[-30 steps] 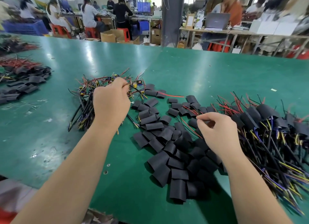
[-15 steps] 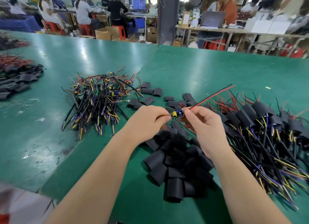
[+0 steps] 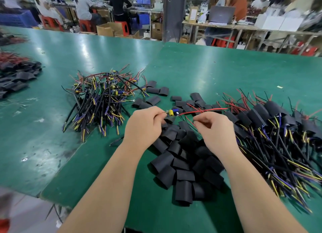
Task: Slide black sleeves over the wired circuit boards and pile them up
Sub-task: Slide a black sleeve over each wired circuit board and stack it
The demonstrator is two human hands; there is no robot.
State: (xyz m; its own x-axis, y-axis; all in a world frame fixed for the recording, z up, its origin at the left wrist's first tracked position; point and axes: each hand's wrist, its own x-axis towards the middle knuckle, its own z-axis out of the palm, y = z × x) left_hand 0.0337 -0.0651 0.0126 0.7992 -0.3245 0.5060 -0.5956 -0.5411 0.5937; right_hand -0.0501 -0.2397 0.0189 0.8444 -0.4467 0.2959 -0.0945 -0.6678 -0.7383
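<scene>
Both my bare forearms reach in from the near edge, angled toward each other. My bare left hand [image 3: 144,126] is curled, back up, thumb and forefinger pinching a small wired circuit board with yellow and blue parts [image 3: 171,113]. My bare right hand [image 3: 214,128] sits just beside it, not touching, fingers curled, tips nipping a thin red wire [image 3: 189,120].

Two hands, a left hand [image 3: 144,126] and a right hand [image 3: 214,128], and one wired board [image 3: 171,113] held up. Four heaps on one green table [image 3: 191,67]: one heap of bare boards [image 3: 102,100], one heap of loose black sleeves [image 3: 183,163], one heap of sleeved boards [image 3: 278,128], one more dark heap [image 3: 15,76] far left. Too many pieces in each heap to count.
</scene>
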